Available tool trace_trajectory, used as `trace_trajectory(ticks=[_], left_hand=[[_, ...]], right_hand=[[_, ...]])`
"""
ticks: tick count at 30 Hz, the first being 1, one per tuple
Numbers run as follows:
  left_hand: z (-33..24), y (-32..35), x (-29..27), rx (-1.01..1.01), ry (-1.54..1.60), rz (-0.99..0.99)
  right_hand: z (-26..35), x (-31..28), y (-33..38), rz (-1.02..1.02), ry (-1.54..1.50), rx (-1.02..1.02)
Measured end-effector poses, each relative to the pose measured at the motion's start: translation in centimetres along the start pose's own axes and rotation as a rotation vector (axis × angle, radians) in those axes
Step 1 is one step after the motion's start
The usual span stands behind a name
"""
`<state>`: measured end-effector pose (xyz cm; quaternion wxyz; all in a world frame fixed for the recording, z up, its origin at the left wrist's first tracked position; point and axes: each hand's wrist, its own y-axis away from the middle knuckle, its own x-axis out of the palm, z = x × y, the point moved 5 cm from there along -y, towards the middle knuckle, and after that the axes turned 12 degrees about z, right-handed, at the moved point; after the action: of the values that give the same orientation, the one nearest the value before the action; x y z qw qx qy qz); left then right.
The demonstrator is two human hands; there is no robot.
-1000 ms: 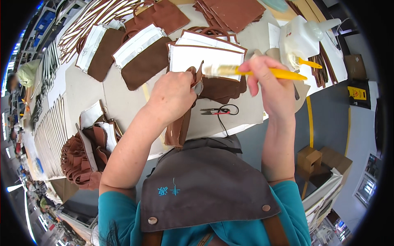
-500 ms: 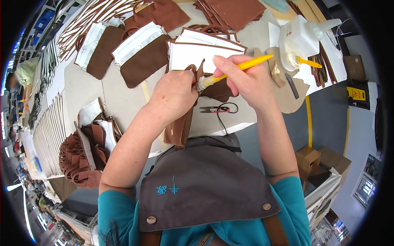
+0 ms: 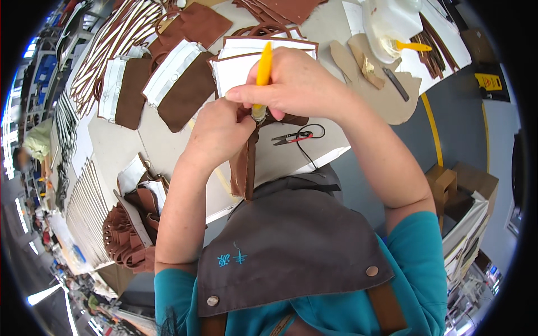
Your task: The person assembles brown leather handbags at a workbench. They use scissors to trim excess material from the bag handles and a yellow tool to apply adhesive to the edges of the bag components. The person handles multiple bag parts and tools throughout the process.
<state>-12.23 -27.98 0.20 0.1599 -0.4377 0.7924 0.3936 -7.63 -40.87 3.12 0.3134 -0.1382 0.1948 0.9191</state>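
My right hand [image 3: 300, 81] grips a yellow-handled brush [image 3: 264, 68], held nearly upright with its bristles down. The bristle end meets a brown leather piece [image 3: 242, 171] beside my left fingers; the exact contact spot is partly hidden. My left hand [image 3: 216, 134] is closed on the upper part of that leather, whose lower end hangs toward my apron at the table edge. My right thumb lies close to my left knuckles. Just right of the leather lie thread snips [image 3: 291, 138] with a black cord.
White-faced brown panels [image 3: 241, 73] lie beyond my hands. Two brown bag pieces [image 3: 182, 89] rest to the left. At the far right stands a white plastic container [image 3: 386, 28] with a second yellow brush [image 3: 413, 46]. A dark bar [image 3: 397, 84] lies nearby; bundled brown leather [image 3: 126, 238] sits lower left.
My right hand has moved left and turned, bringing the brush from a slant to nearly upright. My left hand still holds the leather. The whole view has shifted slightly.
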Motion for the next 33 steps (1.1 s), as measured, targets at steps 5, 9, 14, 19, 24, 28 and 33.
trace_trajectory(ticks=[5,9,14,19,24,28,33], left_hand=[[1.2,-0.4,0.3,-0.042,0.261,0.024],[1.2,-0.5,0.5,0.022,0.492,0.008],[1.5,-1.0,0.9,0.032,0.537,0.028],[1.8,-1.7,1.7,0.03,0.565,0.083],[1.1,-1.7,2.1,0.043,0.589,0.075],[0.6,-1.4,2.0,0.061,0.63,0.039],[0.7,-1.9,2.3,0.042,0.596,0.097]], right_hand=[[1.4,-0.2,-0.2,0.114,0.176,0.049],[1.5,-0.4,-0.1,0.129,0.204,-0.037],[0.6,-0.9,0.1,0.178,0.132,-0.026],[0.2,-0.3,-0.1,0.105,0.355,-0.087],[-0.1,-0.2,0.7,-0.027,0.417,-0.136],[-1.1,-0.9,1.1,0.122,0.12,-0.067],[-1.1,-0.9,0.7,0.104,0.216,-0.064]])
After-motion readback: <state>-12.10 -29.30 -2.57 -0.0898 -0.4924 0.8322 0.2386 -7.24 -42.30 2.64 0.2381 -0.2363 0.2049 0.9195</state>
